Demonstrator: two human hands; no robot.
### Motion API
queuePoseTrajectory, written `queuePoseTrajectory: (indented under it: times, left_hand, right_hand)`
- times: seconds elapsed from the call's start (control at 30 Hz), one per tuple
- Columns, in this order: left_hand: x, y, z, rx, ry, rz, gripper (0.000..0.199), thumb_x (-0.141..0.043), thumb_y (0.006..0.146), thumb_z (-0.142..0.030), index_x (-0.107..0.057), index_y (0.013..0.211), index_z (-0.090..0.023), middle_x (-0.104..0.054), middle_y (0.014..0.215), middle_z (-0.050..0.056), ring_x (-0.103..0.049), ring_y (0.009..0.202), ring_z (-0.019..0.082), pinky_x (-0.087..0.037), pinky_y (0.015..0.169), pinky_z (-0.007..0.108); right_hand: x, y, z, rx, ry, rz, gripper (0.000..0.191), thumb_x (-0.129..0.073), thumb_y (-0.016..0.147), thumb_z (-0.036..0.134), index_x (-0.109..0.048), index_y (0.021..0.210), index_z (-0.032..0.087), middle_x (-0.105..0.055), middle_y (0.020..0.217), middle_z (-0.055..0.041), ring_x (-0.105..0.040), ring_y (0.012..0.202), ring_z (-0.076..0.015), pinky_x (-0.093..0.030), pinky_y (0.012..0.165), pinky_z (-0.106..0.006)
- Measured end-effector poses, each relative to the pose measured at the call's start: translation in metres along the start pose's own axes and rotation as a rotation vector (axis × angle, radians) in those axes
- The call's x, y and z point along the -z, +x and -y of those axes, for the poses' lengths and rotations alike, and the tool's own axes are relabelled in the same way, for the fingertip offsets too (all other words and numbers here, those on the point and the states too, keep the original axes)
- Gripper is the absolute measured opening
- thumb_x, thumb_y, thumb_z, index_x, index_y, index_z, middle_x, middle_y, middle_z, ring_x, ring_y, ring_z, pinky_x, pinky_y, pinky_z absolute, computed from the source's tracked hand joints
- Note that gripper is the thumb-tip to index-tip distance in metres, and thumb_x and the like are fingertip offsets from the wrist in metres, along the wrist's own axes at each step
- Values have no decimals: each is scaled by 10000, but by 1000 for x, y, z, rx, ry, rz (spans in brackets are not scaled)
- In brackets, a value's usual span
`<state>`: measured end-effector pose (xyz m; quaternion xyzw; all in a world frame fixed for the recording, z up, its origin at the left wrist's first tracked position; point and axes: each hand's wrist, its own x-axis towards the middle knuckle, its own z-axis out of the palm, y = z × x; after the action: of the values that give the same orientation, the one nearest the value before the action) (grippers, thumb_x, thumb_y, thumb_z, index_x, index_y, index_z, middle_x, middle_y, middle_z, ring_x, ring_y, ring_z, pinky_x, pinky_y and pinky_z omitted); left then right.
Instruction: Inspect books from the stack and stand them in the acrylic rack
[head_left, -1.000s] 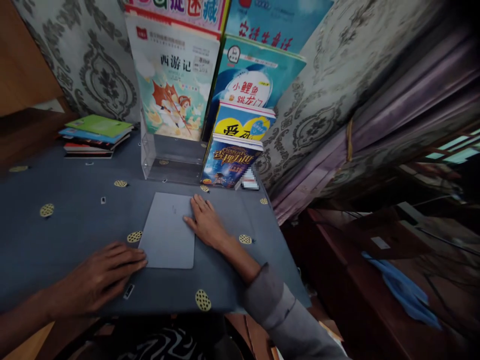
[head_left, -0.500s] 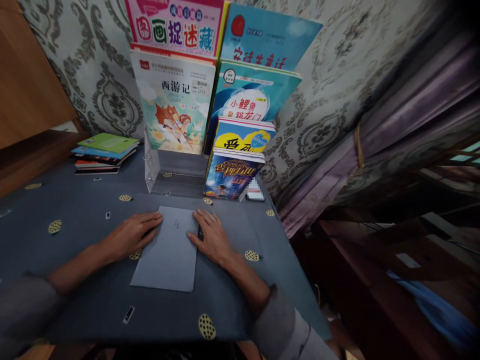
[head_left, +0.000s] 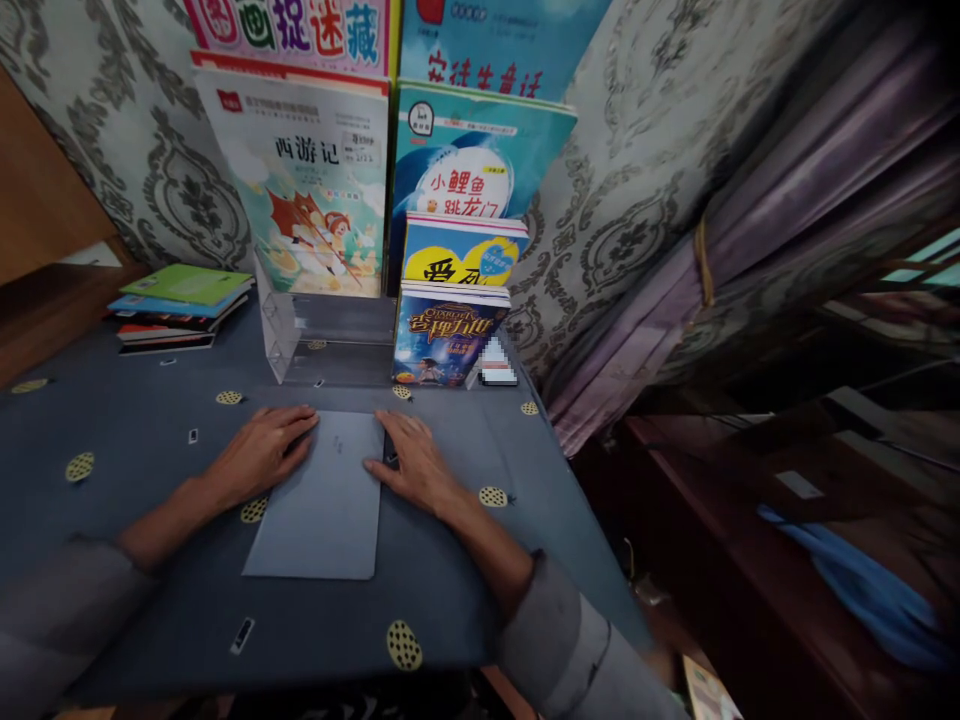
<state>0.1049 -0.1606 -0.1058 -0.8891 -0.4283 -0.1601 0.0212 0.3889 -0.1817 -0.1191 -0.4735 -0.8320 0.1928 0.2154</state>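
A plain pale grey-blue sheet or thin booklet (head_left: pixel 326 510) with small print near its top lies flat on the patterned tablecloth (head_left: pixel 315 640). At its upper left edge rests my left hand (head_left: pixel 266 455), palm down with fingers stretched out. Opposite it, my right hand (head_left: pixel 412 460) touches the upper right edge, thumb apart from the fingers. Neither hand grips anything. Beyond the sheet stands a clear tiered rack (head_left: pixel 337 365), filled with picture books such as a pale green one (head_left: pixel 315 200) and a dark blue one (head_left: pixel 442 335).
A small stack of books (head_left: pixel 184 290) lies at the back left beside a wooden cabinet (head_left: pixel 67 190). Patterned wallpaper and a purple curtain (head_left: pixel 637 280) border the table behind and to the right. Past the right table edge is a dark red piece of furniture (head_left: pixel 697 520).
The view has shifted slightly, so the rack and books appear further left and higher. Both hands keep their places at the sheet's edges.
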Motion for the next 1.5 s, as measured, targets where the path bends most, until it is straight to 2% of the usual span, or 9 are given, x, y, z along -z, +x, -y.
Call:
queuePoseTrajectory:
  times: [0.3,0.5,0.7,0.9,1.03,1.17,1.33,1.43,1.5]
  left_hand:
    - [-14,40,-43,-163,-94,45,394,-447,990,-247,-672,1300,-157,-703,1281,150,-656,1183,295,-518,987,496]
    - [-23,51,-58,-217,-129,49,399,-446,996,-207,-647,1338,-162,-671,1363,148,-630,1247,280,-502,1023,474]
    - [-31,22,-63,-177,-61,37,450,-358,1026,-259,-626,1381,-190,-633,1442,129,-585,1330,276,-470,1090,482]
    - [-54,-25,-89,-21,84,13,737,-447,949,-604,-467,1536,-159,-473,1580,176,-395,1471,438,-346,1118,688]
    - [-64,-39,-99,38,122,78,794,-506,886,-579,-443,1557,-160,-391,1625,175,-305,1504,485,-327,1096,747]
    - [-52,-48,-91,6,106,190,830,-530,815,-382,-359,1601,-181,-305,1659,153,-270,1519,479,-363,1085,745]
    - [-10,-56,-56,-159,43,318,1050,-436,707,-71,-41,1649,-316,-230,1691,47,-328,1531,300,-371,1176,594]
    - [11,-56,-36,-249,-45,428,977,-370,788,-26,-50,1637,-388,-277,1677,-16,-378,1511,212,-373,1203,491]
    - [18,-55,-30,-238,-84,392,917,-349,835,-24,-109,1635,-401,-300,1672,-36,-372,1514,194,-333,1228,482]
  right_hand:
    - [2,1,-4,-2,77,-16,948,-778,858,445,-274,1611,164,-472,1568,-198,-432,1466,-319,-326,1208,-559]
    - [3,3,-3,-3,85,-8,943,-810,837,398,-310,1593,137,-486,1550,-217,-442,1456,-324,-332,1205,-539]
    - [9,1,2,-25,58,37,877,-778,868,435,-346,1564,123,-495,1544,-210,-430,1463,-312,-333,1205,-516]
    - [13,-2,3,7,19,15,772,-736,899,475,-405,1526,170,-559,1489,-166,-476,1419,-292,-357,1178,-487]
    - [15,-1,5,39,-35,7,689,-762,875,497,-525,1429,163,-620,1400,-144,-528,1326,-291,-397,1128,-465]
    - [17,-2,9,24,-141,23,652,-787,823,581,-641,1304,165,-681,1219,-124,-579,1162,-300,-471,999,-447]
    - [15,-6,13,89,-159,32,389,-756,891,505,-721,1092,173,-720,1010,-74,-630,1009,-242,-464,928,-372]
    - [11,-8,16,161,-111,80,255,-768,905,411,-728,994,176,-738,908,-48,-651,922,-211,-450,879,-327]
    - [9,-9,19,179,-93,94,191,-778,902,352,-726,969,181,-745,887,-42,-656,895,-204,-443,848,-313]
